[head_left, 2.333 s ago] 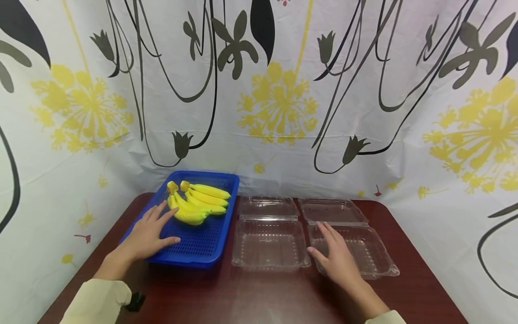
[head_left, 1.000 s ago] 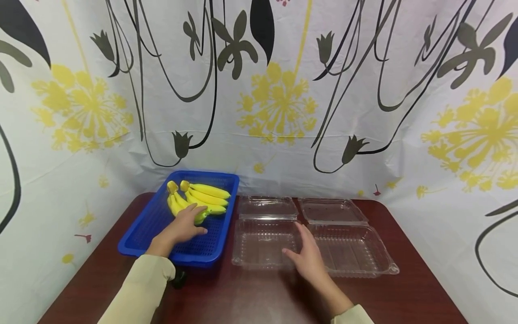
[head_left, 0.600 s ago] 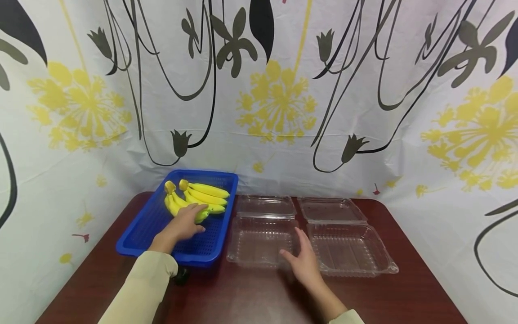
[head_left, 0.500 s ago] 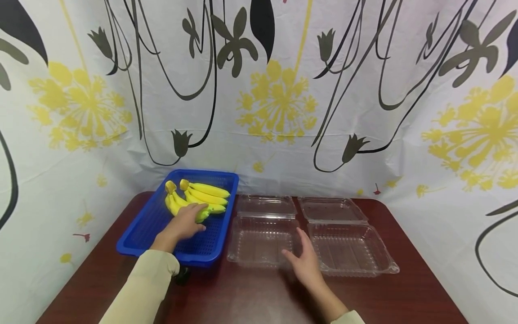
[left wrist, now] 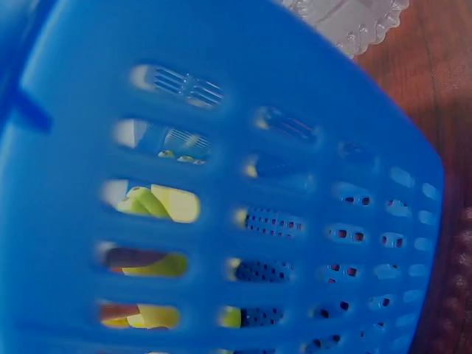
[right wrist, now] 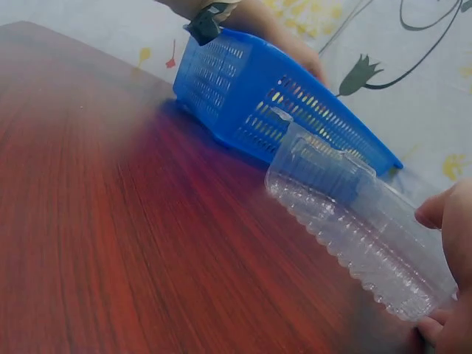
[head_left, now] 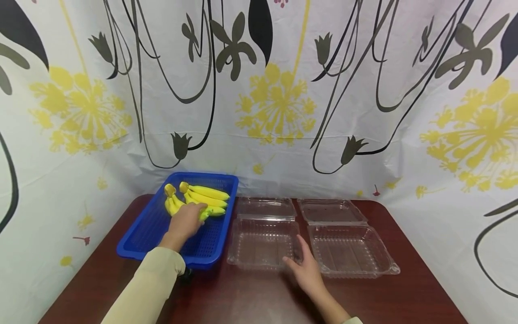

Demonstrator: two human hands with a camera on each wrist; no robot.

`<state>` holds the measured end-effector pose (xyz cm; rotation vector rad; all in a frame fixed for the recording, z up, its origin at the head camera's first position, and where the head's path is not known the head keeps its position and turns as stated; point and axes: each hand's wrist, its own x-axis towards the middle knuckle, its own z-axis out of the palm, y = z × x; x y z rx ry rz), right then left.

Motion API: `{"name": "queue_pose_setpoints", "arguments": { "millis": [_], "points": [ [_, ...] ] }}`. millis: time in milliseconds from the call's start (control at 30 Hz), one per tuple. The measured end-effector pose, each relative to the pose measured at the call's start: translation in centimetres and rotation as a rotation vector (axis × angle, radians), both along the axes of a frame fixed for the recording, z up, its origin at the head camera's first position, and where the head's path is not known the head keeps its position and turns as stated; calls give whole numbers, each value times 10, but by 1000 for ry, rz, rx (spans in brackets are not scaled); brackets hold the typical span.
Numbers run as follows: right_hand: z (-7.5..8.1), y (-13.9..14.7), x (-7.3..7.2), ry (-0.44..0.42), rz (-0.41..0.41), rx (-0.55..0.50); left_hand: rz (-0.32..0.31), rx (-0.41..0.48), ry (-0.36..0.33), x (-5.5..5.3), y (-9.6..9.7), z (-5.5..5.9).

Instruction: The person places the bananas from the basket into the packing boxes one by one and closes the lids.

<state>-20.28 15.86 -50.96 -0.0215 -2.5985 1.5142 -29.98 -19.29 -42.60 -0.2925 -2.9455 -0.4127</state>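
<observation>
In the head view my left hand (head_left: 186, 223) reaches into the blue basket (head_left: 133, 238) and grips the nearer bunch of bananas (head_left: 173, 204), its fingers curled over the fruit and hiding part of it. A second bunch of bananas (head_left: 208, 193) lies just behind. My right hand (head_left: 308, 272) is at the right side of a clear plastic clamshell container (head_left: 263, 247), with thumb and fingers spread apart. The right wrist view shows the thumb by the rim of this clamshell (right wrist: 354, 228). Through the slots of the basket wall (left wrist: 243, 88), the left wrist view gives glimpses of yellow-green fruit.
A second clear clamshell (head_left: 352, 249) lies with its lid folded back, right of the first. All stand on a dark red wooden table (head_left: 251, 297). A patterned cloth (head_left: 279, 166) hangs close behind the basket and containers.
My left hand has moved right and forward onto the nearer bunch and closed round it. My right hand has moved left from the second clamshell to the first, which has shifted slightly left.
</observation>
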Motion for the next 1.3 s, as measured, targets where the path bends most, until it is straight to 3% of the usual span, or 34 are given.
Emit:
{"name": "queue_pose_setpoints", "arguments": {
  "millis": [233,500,967,1300],
  "points": [
    [-4,2,1,26,15,2,31,-18,89,2,1,0],
    [-7,4,-1,23,26,10,62,-5,178,7,4,9],
    [-8,5,-1,63,28,24,113,109,194,16,4,28],
    [-7,6,-1,49,49,24,116,229,141,22,5,36]
  ]
}}
